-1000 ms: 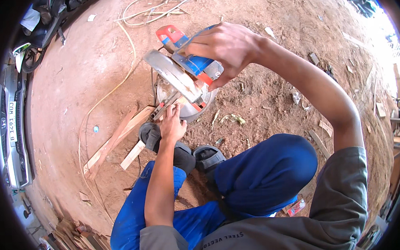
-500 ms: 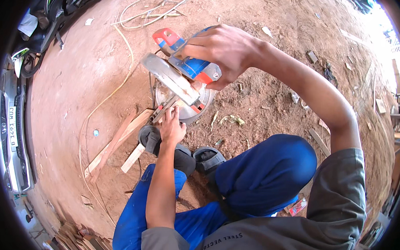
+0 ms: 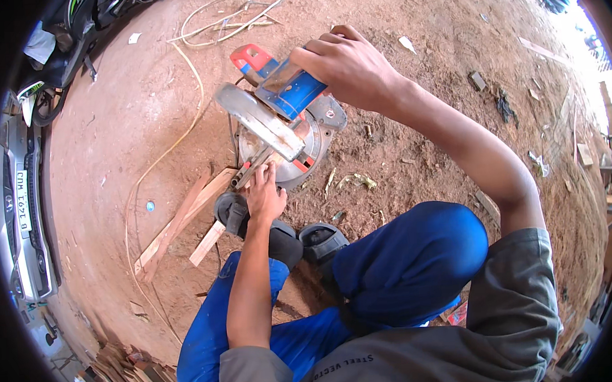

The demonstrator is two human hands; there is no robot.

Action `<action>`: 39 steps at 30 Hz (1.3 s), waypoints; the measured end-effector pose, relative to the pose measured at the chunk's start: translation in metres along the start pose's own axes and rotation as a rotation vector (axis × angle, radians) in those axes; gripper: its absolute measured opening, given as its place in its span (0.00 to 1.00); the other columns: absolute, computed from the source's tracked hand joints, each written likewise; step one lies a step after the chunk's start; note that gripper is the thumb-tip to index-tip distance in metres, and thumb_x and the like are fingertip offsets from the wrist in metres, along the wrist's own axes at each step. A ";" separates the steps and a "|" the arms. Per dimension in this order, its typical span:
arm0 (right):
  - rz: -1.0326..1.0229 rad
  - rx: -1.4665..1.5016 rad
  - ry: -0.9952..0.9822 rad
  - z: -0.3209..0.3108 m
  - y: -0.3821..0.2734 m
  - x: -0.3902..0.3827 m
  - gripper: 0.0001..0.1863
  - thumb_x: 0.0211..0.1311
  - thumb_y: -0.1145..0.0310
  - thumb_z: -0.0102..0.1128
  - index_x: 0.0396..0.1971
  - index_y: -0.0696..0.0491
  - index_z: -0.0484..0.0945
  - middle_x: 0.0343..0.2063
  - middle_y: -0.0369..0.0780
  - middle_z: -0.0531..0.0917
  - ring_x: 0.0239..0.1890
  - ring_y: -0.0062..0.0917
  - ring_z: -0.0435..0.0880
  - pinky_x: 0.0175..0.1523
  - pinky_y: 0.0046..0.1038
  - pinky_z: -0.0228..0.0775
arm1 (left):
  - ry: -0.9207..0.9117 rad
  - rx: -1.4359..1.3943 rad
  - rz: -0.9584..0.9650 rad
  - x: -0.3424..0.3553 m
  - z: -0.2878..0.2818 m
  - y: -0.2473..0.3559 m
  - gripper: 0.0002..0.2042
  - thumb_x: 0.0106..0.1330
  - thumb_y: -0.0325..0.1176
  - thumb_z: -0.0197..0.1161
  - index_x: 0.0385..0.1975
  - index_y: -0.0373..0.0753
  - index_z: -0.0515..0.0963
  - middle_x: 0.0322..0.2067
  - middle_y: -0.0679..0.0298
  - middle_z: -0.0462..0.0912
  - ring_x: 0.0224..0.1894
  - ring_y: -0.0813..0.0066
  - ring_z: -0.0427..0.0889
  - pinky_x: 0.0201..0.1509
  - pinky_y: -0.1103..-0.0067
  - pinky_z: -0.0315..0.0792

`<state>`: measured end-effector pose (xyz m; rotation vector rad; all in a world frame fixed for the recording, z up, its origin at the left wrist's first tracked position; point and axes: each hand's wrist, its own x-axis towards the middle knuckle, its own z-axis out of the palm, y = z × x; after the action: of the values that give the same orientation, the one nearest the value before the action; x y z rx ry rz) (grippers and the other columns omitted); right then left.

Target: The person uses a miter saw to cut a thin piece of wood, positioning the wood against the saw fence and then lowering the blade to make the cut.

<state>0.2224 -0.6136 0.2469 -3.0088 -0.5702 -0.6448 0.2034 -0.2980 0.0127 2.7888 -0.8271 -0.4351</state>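
Observation:
A miter saw with a blue motor housing, a red handle and a metal blade guard stands on the ground in front of me. My right hand is closed over the right end of the blue housing, its fingers curled on top. My left hand is at the near left side of the saw's round base. Its fingers press on a narrow, dark-edged strip lying across the base under the guard. The blade is hidden by the guard, and how far the strip runs underneath cannot be seen.
Cut wooden pieces lie left of my feet. A pale cable loops across the dirt floor. Sawdust and scraps cover the ground to the right. A wood pile is at the lower left, and a car front at the left edge.
My right hand has shifted slightly up and to the right on the saw, uncovering more of the blue housing. My left hand stays at the base.

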 end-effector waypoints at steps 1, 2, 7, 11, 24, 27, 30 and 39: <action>-0.002 -0.010 0.013 0.001 0.000 -0.001 0.20 0.58 0.74 0.67 0.50 0.46 0.73 0.35 0.35 0.84 0.48 0.32 0.87 0.62 0.40 0.70 | 0.013 0.008 0.014 0.000 0.000 -0.001 0.41 0.58 0.38 0.75 0.74 0.44 0.65 0.67 0.59 0.65 0.71 0.53 0.66 0.71 0.61 0.68; -0.004 -0.018 0.027 0.002 0.000 -0.001 0.21 0.59 0.73 0.67 0.52 0.46 0.73 0.35 0.35 0.84 0.49 0.32 0.87 0.61 0.40 0.71 | 0.024 0.018 0.025 -0.001 -0.001 -0.001 0.41 0.58 0.38 0.75 0.74 0.44 0.65 0.67 0.59 0.65 0.71 0.54 0.66 0.71 0.60 0.69; -0.040 -0.121 0.136 0.015 0.002 -0.009 0.27 0.62 0.69 0.66 0.60 0.41 0.69 0.40 0.34 0.82 0.48 0.30 0.86 0.62 0.41 0.71 | 0.002 0.048 -0.001 -0.003 0.000 0.000 0.43 0.59 0.39 0.74 0.76 0.46 0.63 0.67 0.61 0.65 0.70 0.55 0.67 0.70 0.59 0.69; -0.135 -0.149 0.274 0.020 0.013 -0.014 0.27 0.63 0.68 0.65 0.61 0.38 0.68 0.43 0.32 0.80 0.48 0.28 0.84 0.63 0.41 0.69 | -0.004 0.070 -0.008 -0.003 0.002 -0.002 0.43 0.60 0.41 0.74 0.77 0.49 0.60 0.69 0.64 0.63 0.71 0.58 0.66 0.70 0.54 0.69; 0.087 0.101 -0.221 -0.033 -0.016 0.012 0.33 0.40 0.51 0.84 0.46 0.51 0.83 0.35 0.43 0.88 0.43 0.40 0.89 0.54 0.36 0.79 | 0.027 0.031 -0.013 -0.007 0.000 0.000 0.47 0.58 0.38 0.74 0.79 0.50 0.57 0.69 0.62 0.63 0.71 0.54 0.66 0.70 0.55 0.67; 0.169 0.200 -0.562 -0.042 -0.018 0.042 0.45 0.27 0.42 0.88 0.50 0.52 0.87 0.33 0.46 0.90 0.42 0.42 0.91 0.51 0.39 0.81 | 0.031 0.021 -0.002 -0.004 0.005 0.004 0.47 0.58 0.38 0.74 0.79 0.51 0.57 0.69 0.62 0.63 0.71 0.54 0.66 0.70 0.54 0.68; 0.073 0.279 -0.555 -0.041 -0.011 0.038 0.33 0.44 0.55 0.81 0.51 0.55 0.82 0.36 0.50 0.89 0.44 0.50 0.88 0.50 0.48 0.78 | 0.058 0.037 0.003 -0.007 0.008 -0.001 0.47 0.58 0.38 0.74 0.79 0.52 0.57 0.70 0.61 0.64 0.71 0.54 0.66 0.69 0.53 0.68; -0.018 0.007 -0.059 -0.004 -0.011 0.010 0.18 0.63 0.70 0.67 0.52 0.51 0.75 0.37 0.42 0.85 0.44 0.37 0.90 0.59 0.40 0.75 | 0.068 0.031 -0.010 -0.009 0.007 0.003 0.46 0.58 0.37 0.73 0.79 0.52 0.58 0.69 0.61 0.65 0.69 0.51 0.69 0.65 0.53 0.71</action>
<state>0.2256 -0.6005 0.2536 -3.0290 -0.6009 -0.5547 0.1925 -0.2960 0.0094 2.8199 -0.8120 -0.3300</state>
